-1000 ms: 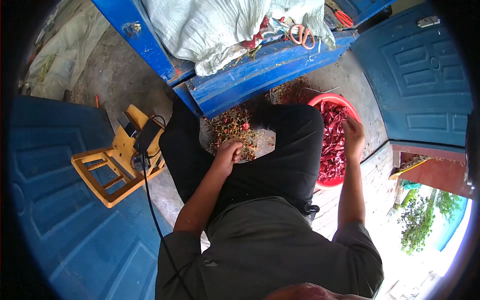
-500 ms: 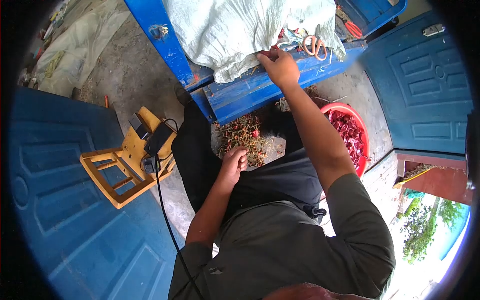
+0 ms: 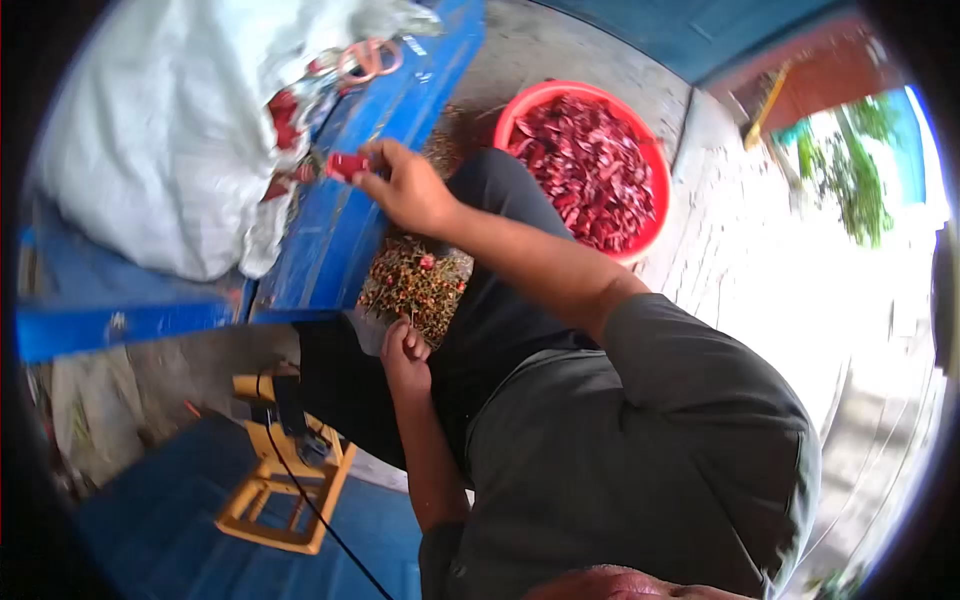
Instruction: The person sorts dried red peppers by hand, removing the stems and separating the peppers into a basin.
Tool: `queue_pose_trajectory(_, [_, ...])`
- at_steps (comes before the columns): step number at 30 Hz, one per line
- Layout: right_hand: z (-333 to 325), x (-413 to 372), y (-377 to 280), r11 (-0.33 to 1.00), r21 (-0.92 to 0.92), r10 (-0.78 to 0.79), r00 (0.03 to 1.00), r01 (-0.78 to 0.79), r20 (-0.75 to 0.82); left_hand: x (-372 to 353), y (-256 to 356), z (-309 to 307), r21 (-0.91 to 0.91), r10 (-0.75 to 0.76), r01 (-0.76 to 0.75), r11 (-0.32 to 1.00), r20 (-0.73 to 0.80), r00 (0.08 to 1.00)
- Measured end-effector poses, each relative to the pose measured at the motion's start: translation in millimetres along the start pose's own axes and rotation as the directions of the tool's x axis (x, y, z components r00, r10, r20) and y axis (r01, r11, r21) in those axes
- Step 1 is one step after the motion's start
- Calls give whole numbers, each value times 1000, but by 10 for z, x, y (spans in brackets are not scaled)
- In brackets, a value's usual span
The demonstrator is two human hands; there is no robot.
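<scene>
A small red piece (image 3: pixel 347 167) is held up by the right hand (image 3: pixel 412 190), pinched between the thumb and the fingertips, just beside the open mouth of a white woven sack (image 3: pixel 165 140) and above the edge of a blue wooden bench (image 3: pixel 325 245); whether the sack's contents are touched by it cannot be told. More red material (image 3: pixel 285 120) is seen at the sack's mouth. The sack is borne by the bench, and scissors with pink handles (image 3: pixel 370 62) are seen at its far end, near the upper edge of the sack. The left hand (image 3: pixel 407 355) is held low, its fingers curled, at the near edge of a heap of small stems and scraps (image 3: pixel 415 285); whether anything is gripped by it cannot be told. The heap is spread between the bench and the dark-trousered legs (image 3: pixel 520 215). To the right of the legs, a round red basin (image 3: pixel 661 195) is filled with crumpled dark-red pieces (image 3: pixel 585 165). At the lower left, a yellow wooden chair (image 3: pixel 325 510) is placed on its own, with a dark device (image 3: pixel 290 400) set on it, and a black cable (image 3: pixel 305 495) is run from there towards the bottom. Green plants (image 3: pixel 855 180) are seen in bright light at the upper right.
</scene>
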State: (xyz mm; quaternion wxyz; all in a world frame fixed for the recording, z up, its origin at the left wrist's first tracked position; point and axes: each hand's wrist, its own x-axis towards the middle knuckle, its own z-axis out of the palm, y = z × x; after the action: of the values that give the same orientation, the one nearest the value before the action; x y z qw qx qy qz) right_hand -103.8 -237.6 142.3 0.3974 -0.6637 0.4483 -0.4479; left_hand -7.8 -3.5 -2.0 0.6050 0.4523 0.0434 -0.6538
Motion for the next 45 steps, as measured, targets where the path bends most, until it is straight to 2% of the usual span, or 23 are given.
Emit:
queue_pose_trajectory(1, [-33,-82,267,999,21,-34,999,35,-6,16,17,30,12,-11,11,1000,-14,1000])
queue_pose_trajectory(2, [-163,-239,284,957,116,248,957,-266,152,32,13,55,36,-19,19,999,0,1000])
queue_pose_trajectory(4, [-238,-601,734,897,298,205,903,-328,377,45,0,104,88,5,-7,996,21,1000])
queue_pose_trajectory(8, [-536,-1084,904,977,-84,189,604,-197,775,210,-120,-29,80,-39,36,996,37,999])
queue_pose_trajectory(9, [-528,-1133,921,976,-79,189,612,-202,768,210,-132,-28,79,-40,37,996,30,999])
queue_pose_trajectory(11, [-481,-1165,963,968,-72,178,461,-240,869,237,-143,-20,88,-40,38,995,21,999])
queue_pose_trajectory(12, [-489,-1153,951,967,-63,174,462,-245,870,213,-144,7,105,-36,37,994,-9,999])
queue_pose_trajectory(15, [-493,-1146,898,988,-60,111,374,-144,921,171,-173,36,97,-43,52,994,-92,995])
queue_pose_trajectory(17, [-545,-1117,788,942,-54,181,369,-330,912,141,-160,-65,75,-45,52,996,-98,994])
queue_pose_trajectory(18, [-471,-1154,930,971,-55,140,363,-234,921,148,-165,-120,81,-33,38,996,-62,997])
queue_pose_trajectory(20, [-363,-1268,1000,991,-29,70,314,-133,947,41,-106,168,104,-36,58,993,-203,979])
queue_pose_trajectory(21, [-348,-1280,866,988,5,51,354,-155,934,23,-130,152,81,-12,33,996,-247,969])
queue_pose_trajectory(22, [-311,-1298,790,984,33,41,400,-177,916,18,-151,131,201,125,-106,974,-84,989])
queue_pose_trajectory(23, [-237,-1353,813,983,43,24,362,-177,932,24,-155,110,299,235,-253,920,96,967])
queue_pose_trajectory(25, [-89,-1455,835,998,50,-27,579,-24,815,33,-111,48,402,286,-316,859,135,949])
queue_pose_trajectory(26, [-40,-1480,834,998,57,-33,559,-27,828,60,-89,30,507,297,-367,780,216,930])
queue_pose_trajectory(27, [-15,-1479,808,998,-55,53,557,-14,829,123,-108,-5,500,307,-365,785,198,931])
queue_pose_trajectory(29, [46,-1527,789,986,-169,144,540,-3,829,221,-193,-89,97,73,-64,993,-95,993])
queue_pose_trajectory(31, [145,-1593,836,942,-333,281,664,-50,693,210,-126,2,111,22,-6,994,-145,989])
queue_pose_trajectory(37, [242,-1518,916,870,-431,451,738,-239,501,308,-97,16,157,-35,67,985,-202,979])
queue_pose_trajectory(41, [229,-1511,1065,869,-426,460,728,-251,509,260,-72,87,186,-29,69,980,-210,977])
queue_pose_trajectory(44, [183,-1471,1078,874,-266,482,655,-407,581,226,-18,104,120,-13,39,992,-208,978])
queue_pose_trajectory(45, [155,-1467,1084,787,-98,524,576,-609,627,220,-21,56,119,-9,35,992,-215,977])
